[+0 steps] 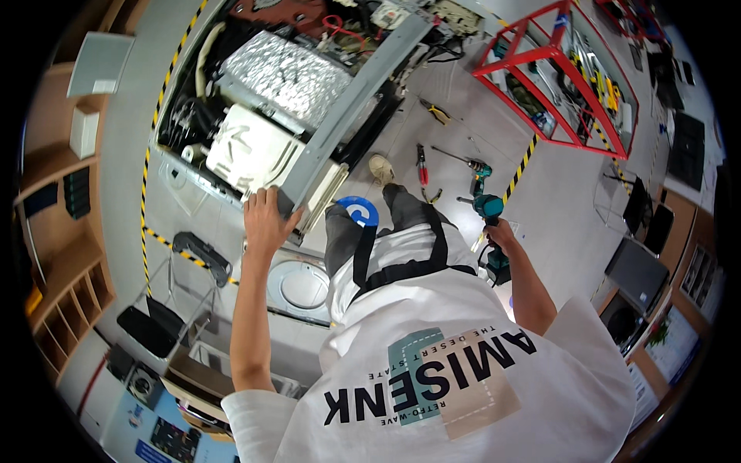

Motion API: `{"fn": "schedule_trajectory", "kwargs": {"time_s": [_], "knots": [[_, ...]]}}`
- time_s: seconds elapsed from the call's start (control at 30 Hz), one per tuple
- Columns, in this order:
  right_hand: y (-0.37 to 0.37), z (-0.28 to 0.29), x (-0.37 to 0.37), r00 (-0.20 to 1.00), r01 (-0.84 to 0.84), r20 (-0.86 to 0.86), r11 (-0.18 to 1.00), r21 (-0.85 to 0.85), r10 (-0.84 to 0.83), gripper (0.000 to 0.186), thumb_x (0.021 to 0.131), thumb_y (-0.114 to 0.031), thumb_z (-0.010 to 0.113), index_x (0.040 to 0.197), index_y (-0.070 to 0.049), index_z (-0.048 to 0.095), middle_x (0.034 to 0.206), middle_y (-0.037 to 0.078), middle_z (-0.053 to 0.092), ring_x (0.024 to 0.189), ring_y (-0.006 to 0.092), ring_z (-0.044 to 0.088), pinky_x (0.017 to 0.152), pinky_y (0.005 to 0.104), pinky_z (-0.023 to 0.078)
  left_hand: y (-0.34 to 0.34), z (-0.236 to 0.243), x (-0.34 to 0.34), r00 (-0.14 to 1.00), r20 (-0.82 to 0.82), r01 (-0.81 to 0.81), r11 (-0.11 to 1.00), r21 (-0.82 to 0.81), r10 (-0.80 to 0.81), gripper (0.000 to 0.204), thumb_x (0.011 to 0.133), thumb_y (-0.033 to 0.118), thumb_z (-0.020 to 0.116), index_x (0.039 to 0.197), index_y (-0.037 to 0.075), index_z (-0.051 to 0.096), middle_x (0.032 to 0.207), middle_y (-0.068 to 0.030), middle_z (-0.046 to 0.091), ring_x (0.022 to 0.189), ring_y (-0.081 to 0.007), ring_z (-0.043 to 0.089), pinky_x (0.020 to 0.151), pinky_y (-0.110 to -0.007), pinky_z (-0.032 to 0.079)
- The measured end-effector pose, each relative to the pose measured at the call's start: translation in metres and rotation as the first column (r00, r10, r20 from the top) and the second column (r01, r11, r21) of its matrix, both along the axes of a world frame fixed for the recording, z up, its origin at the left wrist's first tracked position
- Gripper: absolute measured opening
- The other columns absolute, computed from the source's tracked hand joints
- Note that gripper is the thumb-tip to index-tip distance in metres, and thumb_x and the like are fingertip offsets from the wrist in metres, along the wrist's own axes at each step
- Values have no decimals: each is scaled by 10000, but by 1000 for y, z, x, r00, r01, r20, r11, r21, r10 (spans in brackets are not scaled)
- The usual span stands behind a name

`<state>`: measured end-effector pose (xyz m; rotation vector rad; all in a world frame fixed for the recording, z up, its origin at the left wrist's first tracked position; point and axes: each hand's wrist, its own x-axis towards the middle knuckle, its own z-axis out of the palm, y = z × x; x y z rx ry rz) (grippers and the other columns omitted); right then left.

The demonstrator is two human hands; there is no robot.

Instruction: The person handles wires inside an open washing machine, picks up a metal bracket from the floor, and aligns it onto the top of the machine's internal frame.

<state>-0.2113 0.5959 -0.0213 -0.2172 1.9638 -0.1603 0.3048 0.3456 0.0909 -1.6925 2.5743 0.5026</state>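
My left hand (266,222) is closed over the near end of a grey metal bar (351,96), its thumb on the right. The bar runs along the edge of an opened appliance (185,166) on the floor. Inside the frame are a white plastic cover (251,148) and a foil-wrapped block (287,77). On my right side, well apart from the appliance, my right hand (500,234) grips the handle of a teal and black cordless drill (488,206). The drill's nose points left. Beyond it lies another teal and black tool (480,170) with a long thin shaft.
Red-handled pliers (422,166) and yellow-and-black pliers (437,113) lie on the floor ahead. A red-framed tool box (540,50) stands at far right. A white panel with a round opening (278,289) and a folding chair (154,324) are at left; a blue ring (360,208) is by my legs.
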Motion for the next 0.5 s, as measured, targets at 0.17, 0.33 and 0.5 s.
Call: {"fn": "schedule_trajectory", "kwargs": {"time_s": [0.17,0.33,0.5], "knots": [[-6,10,0,1000,1,12,1000,-16,-1,250,762,-87,617,1007,-41,615,639,42,531,519,145,519,456,297,432,37,-5,16,893,-292,-411,884,-224,342,412,847,330,664,1056,-3,541,1024,-137,549,939,-295,528,840,-388,407],[-12,3,-8,998,-65,9,998,-24,65,156,747,-114,636,843,-19,558,634,40,503,486,148,503,436,293,435,99,-52,54,118,-575,-729,464,503,810,299,957,294,548,1038,6,555,910,-53,592,802,-123,558,702,-265,445],[-24,7,-13,995,-92,29,995,-32,93,138,747,-142,609,817,-27,574,644,59,525,485,164,516,441,294,444,117,-47,38,-182,-423,-520,278,808,888,282,946,313,564,1054,52,566,927,-48,600,814,-117,570,730,-266,446]]}}
